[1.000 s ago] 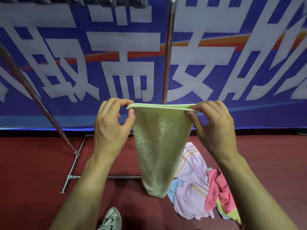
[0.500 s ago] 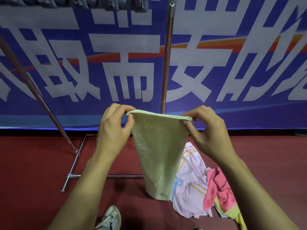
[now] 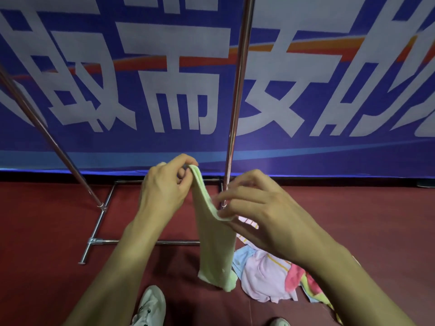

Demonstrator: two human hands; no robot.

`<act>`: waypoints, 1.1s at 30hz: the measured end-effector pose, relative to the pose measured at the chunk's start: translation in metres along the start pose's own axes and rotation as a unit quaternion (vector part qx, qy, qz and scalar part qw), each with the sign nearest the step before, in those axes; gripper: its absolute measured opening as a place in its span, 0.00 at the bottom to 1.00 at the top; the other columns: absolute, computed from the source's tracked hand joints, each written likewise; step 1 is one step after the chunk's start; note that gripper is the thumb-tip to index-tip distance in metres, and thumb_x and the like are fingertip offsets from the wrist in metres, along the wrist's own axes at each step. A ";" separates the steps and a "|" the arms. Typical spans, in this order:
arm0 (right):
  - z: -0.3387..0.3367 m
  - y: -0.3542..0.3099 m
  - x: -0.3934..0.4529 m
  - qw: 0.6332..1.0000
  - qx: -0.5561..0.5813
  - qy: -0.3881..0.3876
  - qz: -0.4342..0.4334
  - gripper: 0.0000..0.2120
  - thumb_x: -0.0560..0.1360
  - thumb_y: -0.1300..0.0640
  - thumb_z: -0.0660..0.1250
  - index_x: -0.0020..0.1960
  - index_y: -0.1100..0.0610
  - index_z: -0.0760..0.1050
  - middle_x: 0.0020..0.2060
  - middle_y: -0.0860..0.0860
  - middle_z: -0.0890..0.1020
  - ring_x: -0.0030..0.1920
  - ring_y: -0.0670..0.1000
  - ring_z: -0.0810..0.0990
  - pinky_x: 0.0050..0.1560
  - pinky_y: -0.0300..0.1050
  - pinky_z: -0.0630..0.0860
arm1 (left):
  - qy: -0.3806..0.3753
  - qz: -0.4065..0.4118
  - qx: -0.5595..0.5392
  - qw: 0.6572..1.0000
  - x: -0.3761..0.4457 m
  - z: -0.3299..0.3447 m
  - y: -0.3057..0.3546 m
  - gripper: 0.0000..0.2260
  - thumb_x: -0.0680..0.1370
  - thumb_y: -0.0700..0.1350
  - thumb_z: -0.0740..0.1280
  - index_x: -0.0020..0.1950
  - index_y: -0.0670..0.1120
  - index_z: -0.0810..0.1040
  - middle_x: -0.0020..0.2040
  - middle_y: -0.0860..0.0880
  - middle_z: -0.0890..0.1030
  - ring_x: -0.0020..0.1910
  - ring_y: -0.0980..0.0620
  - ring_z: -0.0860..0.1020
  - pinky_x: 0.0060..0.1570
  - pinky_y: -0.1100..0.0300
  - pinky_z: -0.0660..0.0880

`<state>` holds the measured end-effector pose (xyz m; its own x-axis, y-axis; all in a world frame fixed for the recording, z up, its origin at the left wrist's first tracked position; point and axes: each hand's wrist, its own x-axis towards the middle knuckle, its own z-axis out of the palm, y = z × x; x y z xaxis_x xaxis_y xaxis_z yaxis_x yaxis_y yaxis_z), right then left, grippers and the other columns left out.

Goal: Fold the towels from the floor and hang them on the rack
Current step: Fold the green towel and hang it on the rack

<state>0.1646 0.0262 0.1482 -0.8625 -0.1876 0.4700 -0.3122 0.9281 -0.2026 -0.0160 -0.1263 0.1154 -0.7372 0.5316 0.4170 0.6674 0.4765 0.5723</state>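
A pale green towel point(image 3: 215, 250) hangs folded in front of me, its lower end just above the red floor. My left hand point(image 3: 164, 189) pinches its top corner, held higher. My right hand point(image 3: 261, 212) pinches the other top corner, lower and closer to me, so the top edge slopes down to the right. Behind the hands stands the metal rack point(image 3: 237, 90), with one upright post in the middle and a slanted post on the left. A heap of pink, white and light blue towels point(image 3: 266, 276) lies on the floor at the right, partly hidden by my right arm.
The rack's base bars point(image 3: 98, 241) lie on the red floor point(image 3: 47, 231) at the left. A blue banner point(image 3: 329, 90) with large white characters covers the wall behind. My white shoe point(image 3: 150, 307) shows at the bottom, another shoe tip point(image 3: 279, 322) to its right.
Both hands have come down and closer together. The right hand dropped lower than the left, so the towel's taut level top edge now sags and slopes; the towel hangs narrower.
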 end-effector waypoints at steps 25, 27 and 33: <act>0.018 0.022 0.005 0.981 0.072 0.022 0.181 0.14 0.78 0.47 0.72 0.62 0.48 0.78 0.42 0.40 0.80 0.43 0.44 0.80 0.47 0.44 0.78 | -0.304 0.027 -0.138 0.942 -0.016 -0.027 0.015 0.19 0.81 0.37 0.68 0.67 0.55 0.75 0.56 0.63 0.85 0.50 0.52 0.83 0.52 0.56 0.77; 0.020 0.024 0.008 0.976 0.075 0.027 0.201 0.21 0.77 0.47 0.73 0.68 0.48 0.75 0.43 0.40 0.81 0.45 0.43 0.80 0.50 0.42 0.77 | -0.319 0.040 -0.144 0.936 -0.018 -0.026 0.021 0.21 0.80 0.35 0.67 0.67 0.55 0.74 0.55 0.65 0.85 0.47 0.51 0.82 0.51 0.58 0.77; 0.020 0.027 0.013 0.980 0.058 0.003 0.188 0.17 0.77 0.47 0.71 0.65 0.47 0.80 0.41 0.42 0.77 0.43 0.44 0.76 0.46 0.32 0.71 | -0.335 0.042 -0.146 0.930 -0.019 -0.029 0.021 0.20 0.81 0.35 0.65 0.69 0.52 0.66 0.54 0.63 0.85 0.43 0.45 0.77 0.50 0.54 0.74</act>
<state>0.1369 0.0424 0.1313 -0.9234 0.1623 0.3477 -0.0167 0.8883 -0.4590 0.0091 -0.1462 0.1401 -0.3875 0.9219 -0.0076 0.5914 0.2549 0.7650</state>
